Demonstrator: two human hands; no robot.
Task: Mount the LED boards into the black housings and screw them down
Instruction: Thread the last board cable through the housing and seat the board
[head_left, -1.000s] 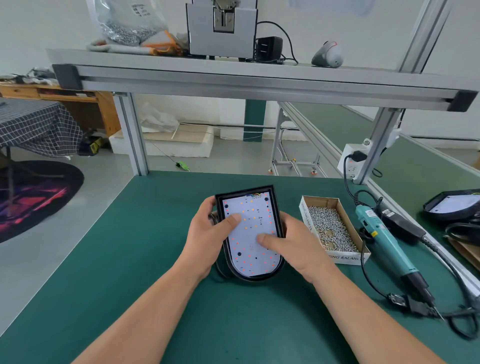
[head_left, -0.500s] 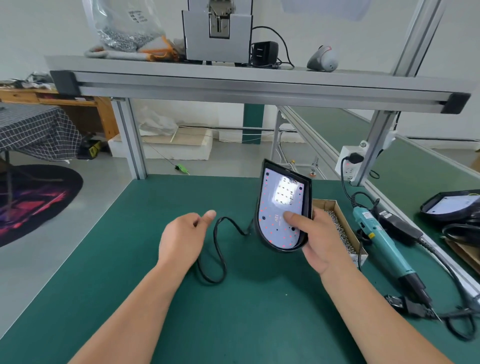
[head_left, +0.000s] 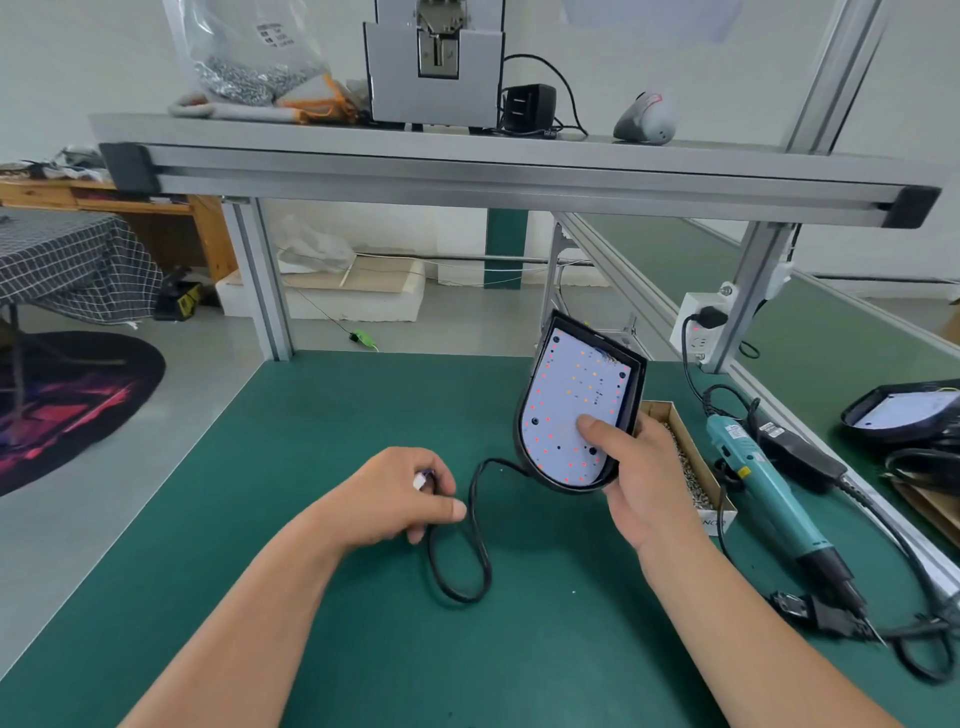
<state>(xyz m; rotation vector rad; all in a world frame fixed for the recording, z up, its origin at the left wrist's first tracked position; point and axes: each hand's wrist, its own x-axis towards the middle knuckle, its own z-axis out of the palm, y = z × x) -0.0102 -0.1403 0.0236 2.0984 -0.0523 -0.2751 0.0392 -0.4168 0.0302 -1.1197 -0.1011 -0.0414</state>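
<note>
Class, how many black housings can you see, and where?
2. One housing tilted in the right hand; second housing at far right edge. More may be hidden.

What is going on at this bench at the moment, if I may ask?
A person is assembling LED lamps. The right hand holds a black housing tilted up off the green mat, thumb pressing on the LED board seated inside. The left hand grips the end of the housing's cable, a white connector showing between its fingers. The electric screwdriver lies untouched beside the box of screws, so no screwing is under way.
</note>
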